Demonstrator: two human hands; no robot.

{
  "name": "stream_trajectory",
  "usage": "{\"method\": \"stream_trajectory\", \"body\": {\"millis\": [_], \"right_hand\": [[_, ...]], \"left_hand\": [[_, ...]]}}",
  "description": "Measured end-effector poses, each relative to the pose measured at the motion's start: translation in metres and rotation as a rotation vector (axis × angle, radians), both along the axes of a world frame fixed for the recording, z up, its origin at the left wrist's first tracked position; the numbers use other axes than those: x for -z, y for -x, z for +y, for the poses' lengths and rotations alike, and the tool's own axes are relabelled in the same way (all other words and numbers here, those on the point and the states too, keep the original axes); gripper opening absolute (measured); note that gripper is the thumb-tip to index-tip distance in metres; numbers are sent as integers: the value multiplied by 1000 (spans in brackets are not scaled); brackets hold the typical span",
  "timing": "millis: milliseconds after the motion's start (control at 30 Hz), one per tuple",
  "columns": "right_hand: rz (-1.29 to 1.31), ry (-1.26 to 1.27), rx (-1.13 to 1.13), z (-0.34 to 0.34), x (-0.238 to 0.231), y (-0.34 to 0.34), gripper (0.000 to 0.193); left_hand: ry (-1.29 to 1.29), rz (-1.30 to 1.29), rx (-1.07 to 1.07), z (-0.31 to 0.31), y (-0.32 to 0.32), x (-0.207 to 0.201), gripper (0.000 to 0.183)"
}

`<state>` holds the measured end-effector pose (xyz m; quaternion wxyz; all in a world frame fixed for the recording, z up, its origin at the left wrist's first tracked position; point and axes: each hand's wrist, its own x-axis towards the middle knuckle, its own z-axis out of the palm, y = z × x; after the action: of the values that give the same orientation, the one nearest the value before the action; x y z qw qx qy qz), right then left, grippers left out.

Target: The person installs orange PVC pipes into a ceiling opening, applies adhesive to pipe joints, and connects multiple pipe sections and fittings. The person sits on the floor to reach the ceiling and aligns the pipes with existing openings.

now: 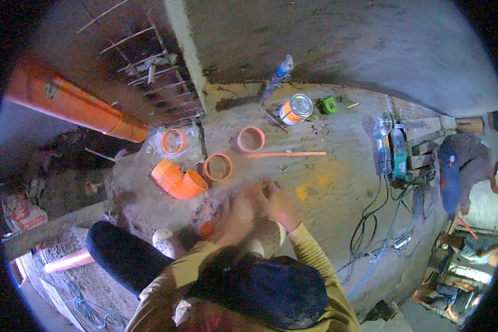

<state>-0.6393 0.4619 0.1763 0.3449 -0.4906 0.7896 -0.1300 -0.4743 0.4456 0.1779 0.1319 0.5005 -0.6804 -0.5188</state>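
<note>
- Orange piece [207, 229], just below left of frame centre, beside the left hand [233, 219]: likely stiff, light; grip its edges.
- Left hand blurred, right hand [280, 206] curled; cannot tell what either holds.
- Orange elbow [177, 181], left of centre: probably smooth, rigid; grasp around its collar.

You can read no words or numbers here. The can [296, 109] ahead of you wears an orange and white label [290, 115], its print too small to make out. The green power tool [398, 145] to your right has a pale patch [402, 162] on its body, with any lettering equally illegible.
</note>
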Motion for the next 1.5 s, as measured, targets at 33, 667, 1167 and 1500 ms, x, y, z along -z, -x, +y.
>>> {"method": "stream_trajectory", "body": {"millis": [33, 667, 1167, 1500], "right_hand": [[56, -29, 15, 1, 2, 1, 51], [646, 619, -224, -156, -2, 143, 72], [343, 206, -493, -220, 1, 206, 64], [260, 366, -520, -221, 6, 214, 46]], "left_hand": [[98, -39, 56, 1, 1, 5, 45], [148, -19, 154, 5, -36, 64, 53], [107, 32, 65, 3, -37, 73, 58], [68, 60, -5, 2, -44, 75, 61]]}}
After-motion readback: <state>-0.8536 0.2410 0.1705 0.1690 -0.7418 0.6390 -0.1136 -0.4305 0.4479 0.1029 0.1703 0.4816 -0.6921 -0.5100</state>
